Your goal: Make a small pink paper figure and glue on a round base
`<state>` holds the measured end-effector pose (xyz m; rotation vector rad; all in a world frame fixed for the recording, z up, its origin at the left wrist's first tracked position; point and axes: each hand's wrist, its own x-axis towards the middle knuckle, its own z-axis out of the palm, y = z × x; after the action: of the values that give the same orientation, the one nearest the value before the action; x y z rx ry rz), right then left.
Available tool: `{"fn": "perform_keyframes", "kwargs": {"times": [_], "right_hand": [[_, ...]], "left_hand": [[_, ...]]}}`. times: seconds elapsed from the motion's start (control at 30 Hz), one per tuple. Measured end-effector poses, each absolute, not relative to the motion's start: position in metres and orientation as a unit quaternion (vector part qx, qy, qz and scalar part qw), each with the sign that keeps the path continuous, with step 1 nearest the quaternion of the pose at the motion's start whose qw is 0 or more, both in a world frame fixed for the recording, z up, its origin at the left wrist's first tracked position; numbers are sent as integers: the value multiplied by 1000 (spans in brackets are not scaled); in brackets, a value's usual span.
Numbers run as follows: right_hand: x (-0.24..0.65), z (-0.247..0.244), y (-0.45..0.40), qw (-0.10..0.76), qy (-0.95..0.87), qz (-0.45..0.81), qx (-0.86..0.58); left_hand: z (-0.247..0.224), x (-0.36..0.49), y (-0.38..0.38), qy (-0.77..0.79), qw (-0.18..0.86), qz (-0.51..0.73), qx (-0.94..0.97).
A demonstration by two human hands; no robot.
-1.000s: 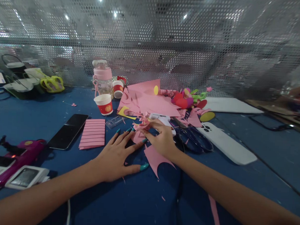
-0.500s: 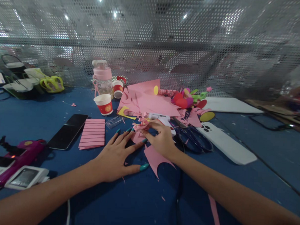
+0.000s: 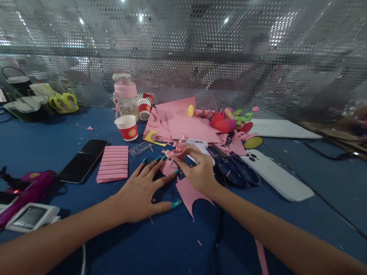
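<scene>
My left hand [image 3: 144,190] lies flat on the blue table, fingers spread, its index fingertip at the edge of a pink paper piece [image 3: 169,167]. My right hand [image 3: 199,168] pinches a curled pink paper flower [image 3: 177,151] between thumb and fingers, just above that piece. Below the right hand lies a pink paper offcut [image 3: 189,196] with a curved cut-out. A white glue gun [image 3: 198,145] is partly hidden behind the right hand. Scissors with dark blue handles [image 3: 238,170] rest to its right.
Left of my hands are a lined pink paper stack [image 3: 113,163], a black phone [image 3: 84,160] and a purple device [image 3: 25,192]. Behind stand a paper cup [image 3: 126,128], a bottle [image 3: 125,95] and pink sheets [image 3: 190,127]. A white phone [image 3: 280,177] lies right.
My right hand has turned and shifted the pink paper flower slightly. My left hand stays in the same place.
</scene>
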<state>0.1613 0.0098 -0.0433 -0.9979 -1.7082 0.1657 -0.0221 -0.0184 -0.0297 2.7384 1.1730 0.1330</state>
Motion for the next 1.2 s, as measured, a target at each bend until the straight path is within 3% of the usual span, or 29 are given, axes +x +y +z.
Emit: {"fn": "perform_keyframes", "kwargs": {"times": [1.2], "right_hand": [[162,-45,12,519,-730,70,-439]], "left_hand": [[-28,-21,-19,397,87,29,913]]}}
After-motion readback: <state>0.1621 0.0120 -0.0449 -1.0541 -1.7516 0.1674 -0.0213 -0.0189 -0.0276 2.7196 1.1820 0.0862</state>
